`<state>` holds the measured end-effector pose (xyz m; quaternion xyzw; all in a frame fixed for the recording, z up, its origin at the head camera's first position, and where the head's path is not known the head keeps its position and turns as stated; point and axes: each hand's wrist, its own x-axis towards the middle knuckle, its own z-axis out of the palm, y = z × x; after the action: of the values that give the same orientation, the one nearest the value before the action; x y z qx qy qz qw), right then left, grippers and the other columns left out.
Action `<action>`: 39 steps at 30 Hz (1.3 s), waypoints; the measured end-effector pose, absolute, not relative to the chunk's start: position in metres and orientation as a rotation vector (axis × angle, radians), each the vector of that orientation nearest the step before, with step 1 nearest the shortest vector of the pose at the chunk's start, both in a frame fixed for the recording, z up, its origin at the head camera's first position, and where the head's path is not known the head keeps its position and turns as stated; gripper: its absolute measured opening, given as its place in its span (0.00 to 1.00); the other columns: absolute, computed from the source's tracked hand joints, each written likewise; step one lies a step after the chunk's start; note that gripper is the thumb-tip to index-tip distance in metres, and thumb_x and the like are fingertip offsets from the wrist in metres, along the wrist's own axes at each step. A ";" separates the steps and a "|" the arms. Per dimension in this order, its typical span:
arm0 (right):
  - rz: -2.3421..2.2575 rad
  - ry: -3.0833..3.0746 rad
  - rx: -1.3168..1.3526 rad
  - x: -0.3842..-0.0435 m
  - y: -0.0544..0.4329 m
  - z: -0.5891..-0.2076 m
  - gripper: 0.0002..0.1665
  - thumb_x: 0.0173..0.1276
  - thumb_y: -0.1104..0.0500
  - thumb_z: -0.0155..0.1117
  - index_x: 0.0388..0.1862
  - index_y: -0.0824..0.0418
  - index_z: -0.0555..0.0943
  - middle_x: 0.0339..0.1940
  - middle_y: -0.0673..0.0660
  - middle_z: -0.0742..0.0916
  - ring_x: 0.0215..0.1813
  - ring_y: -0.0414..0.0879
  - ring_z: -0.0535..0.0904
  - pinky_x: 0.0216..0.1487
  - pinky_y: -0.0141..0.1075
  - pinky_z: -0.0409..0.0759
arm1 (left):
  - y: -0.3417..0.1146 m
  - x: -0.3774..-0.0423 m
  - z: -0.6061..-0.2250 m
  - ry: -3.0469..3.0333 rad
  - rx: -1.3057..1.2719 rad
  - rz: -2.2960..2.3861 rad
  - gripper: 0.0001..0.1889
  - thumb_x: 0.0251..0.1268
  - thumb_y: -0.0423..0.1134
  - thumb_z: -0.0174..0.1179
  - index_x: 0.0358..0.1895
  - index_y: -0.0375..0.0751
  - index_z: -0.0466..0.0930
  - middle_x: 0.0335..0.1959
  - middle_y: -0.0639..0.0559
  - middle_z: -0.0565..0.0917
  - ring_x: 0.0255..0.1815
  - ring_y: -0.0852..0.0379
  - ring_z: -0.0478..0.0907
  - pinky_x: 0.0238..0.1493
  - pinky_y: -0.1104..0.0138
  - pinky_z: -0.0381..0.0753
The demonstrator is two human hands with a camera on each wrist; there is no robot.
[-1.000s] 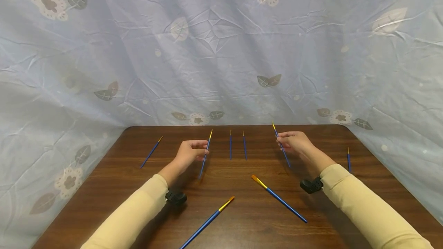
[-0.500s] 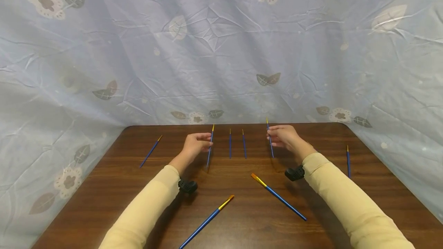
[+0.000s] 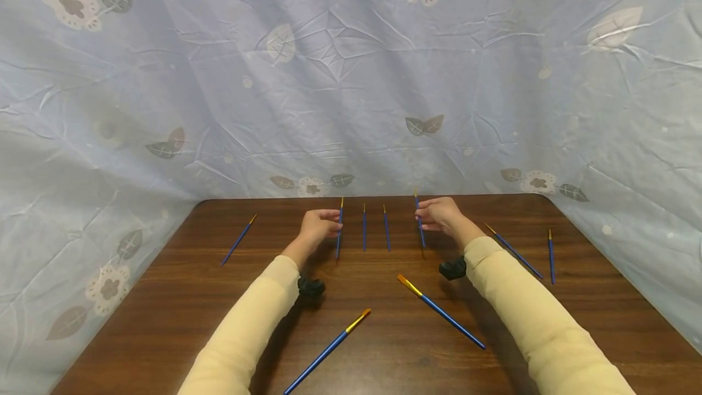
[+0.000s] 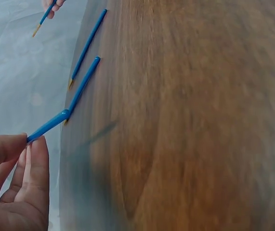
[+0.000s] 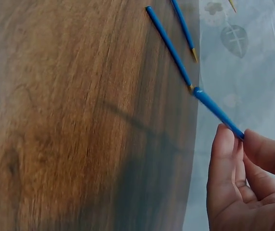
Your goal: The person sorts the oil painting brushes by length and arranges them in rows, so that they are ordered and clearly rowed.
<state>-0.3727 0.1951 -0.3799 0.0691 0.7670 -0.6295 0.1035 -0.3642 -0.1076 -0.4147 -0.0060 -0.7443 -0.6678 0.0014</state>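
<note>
In the head view my left hand (image 3: 318, 228) pinches a thin blue paintbrush (image 3: 338, 242) between thumb and fingertips, its yellow tip pointing away from me. My right hand (image 3: 444, 214) pinches a similar blue paintbrush (image 3: 421, 231), tip also toward the back. Shadows on the table in both wrist views show these two brushes raised above it. Between the hands, two thin paintbrushes, a left one (image 3: 364, 231) and a right one (image 3: 387, 231), lie side by side on the wood. The left wrist view shows the left hand's fingers (image 4: 37, 168) around the brush handle (image 4: 48, 126).
On the brown table (image 3: 384, 370), a thin brush (image 3: 239, 241) lies at left. Two more, a slanted brush (image 3: 518, 255) and a straighter brush (image 3: 551, 258), lie at right. Nearer me are two larger paintbrushes, one left (image 3: 323, 355) and one right (image 3: 446, 317). A floral curtain (image 3: 351, 108) hangs behind.
Both hands have moved inward and slightly away from me, bringing their brushes closer to the middle pair and more upright in the view. The slanted brush at right has come out from behind the right arm.
</note>
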 end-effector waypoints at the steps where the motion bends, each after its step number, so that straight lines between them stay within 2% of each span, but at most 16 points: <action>1: -1.851 2.265 0.202 -0.374 0.194 -0.381 0.27 0.70 0.71 0.59 0.67 0.74 0.68 0.50 0.66 0.83 0.40 0.46 0.83 0.49 0.41 0.84 | -0.106 -0.365 -0.415 -2.339 -0.014 -2.093 0.20 0.56 0.17 0.61 0.54 0.24 0.78 0.49 0.31 0.81 0.38 0.50 0.84 0.38 0.61 0.87; 6: -1.849 2.257 0.205 -0.378 0.189 -0.385 0.27 0.70 0.71 0.58 0.67 0.73 0.68 0.60 0.71 0.77 0.38 0.45 0.81 0.44 0.38 0.85 | -0.101 -0.369 -0.418 -2.354 0.020 -2.086 0.21 0.56 0.17 0.61 0.55 0.26 0.79 0.50 0.33 0.82 0.38 0.49 0.84 0.38 0.63 0.87; 9: -1.851 2.255 0.215 -0.381 0.185 -0.388 0.27 0.69 0.71 0.59 0.67 0.71 0.70 0.60 0.70 0.78 0.37 0.45 0.80 0.43 0.37 0.86 | -0.098 -0.372 -0.419 -2.360 0.019 -2.079 0.22 0.56 0.17 0.61 0.56 0.27 0.78 0.51 0.34 0.81 0.39 0.50 0.84 0.37 0.64 0.87; 16: -1.854 2.242 0.235 -0.385 0.176 -0.396 0.26 0.68 0.71 0.61 0.65 0.71 0.71 0.49 0.62 0.82 0.39 0.46 0.78 0.45 0.38 0.85 | -0.092 -0.377 -0.422 -2.364 0.048 -2.062 0.21 0.57 0.16 0.60 0.55 0.26 0.79 0.51 0.33 0.81 0.43 0.45 0.84 0.39 0.63 0.87; 22: -1.858 2.247 0.251 -0.385 0.170 -0.402 0.26 0.69 0.70 0.61 0.65 0.71 0.72 0.57 0.65 0.80 0.47 0.50 0.78 0.50 0.42 0.83 | -0.091 -0.387 -0.428 -2.369 0.048 -2.063 0.20 0.54 0.16 0.62 0.52 0.27 0.81 0.48 0.37 0.83 0.39 0.48 0.85 0.38 0.64 0.87; 25: -1.858 2.247 0.247 -0.385 0.168 -0.404 0.26 0.68 0.71 0.61 0.65 0.71 0.72 0.58 0.66 0.80 0.49 0.52 0.79 0.50 0.41 0.84 | -0.090 -0.389 -0.428 -2.376 0.064 -2.048 0.19 0.54 0.16 0.62 0.52 0.27 0.81 0.49 0.37 0.83 0.39 0.47 0.85 0.38 0.64 0.87; 28: -1.841 2.257 0.239 -0.385 0.165 -0.405 0.25 0.69 0.70 0.61 0.64 0.72 0.72 0.58 0.66 0.80 0.50 0.52 0.79 0.47 0.40 0.85 | -0.090 -0.388 -0.426 -2.384 0.106 -2.041 0.20 0.57 0.17 0.61 0.54 0.27 0.80 0.51 0.37 0.82 0.42 0.46 0.84 0.39 0.64 0.87; 32: -1.830 2.262 0.249 -0.386 0.162 -0.407 0.24 0.69 0.70 0.61 0.64 0.71 0.73 0.57 0.66 0.81 0.52 0.53 0.79 0.45 0.39 0.85 | -0.090 -0.385 -0.424 -2.401 0.138 -2.018 0.20 0.59 0.18 0.61 0.56 0.27 0.79 0.54 0.37 0.81 0.42 0.47 0.84 0.34 0.68 0.86; 39: -1.837 2.270 0.260 -0.387 0.163 -0.409 0.24 0.69 0.71 0.60 0.63 0.72 0.73 0.56 0.67 0.82 0.49 0.52 0.79 0.43 0.40 0.86 | -0.089 -0.388 -0.428 -2.417 0.189 -2.003 0.18 0.57 0.17 0.61 0.52 0.27 0.81 0.54 0.37 0.81 0.41 0.48 0.83 0.29 0.68 0.86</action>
<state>-0.3869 0.1625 -0.4087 0.0883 0.7701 -0.6230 0.1049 -0.3884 -0.0894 -0.4277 0.0602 -0.7686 -0.6369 -0.0015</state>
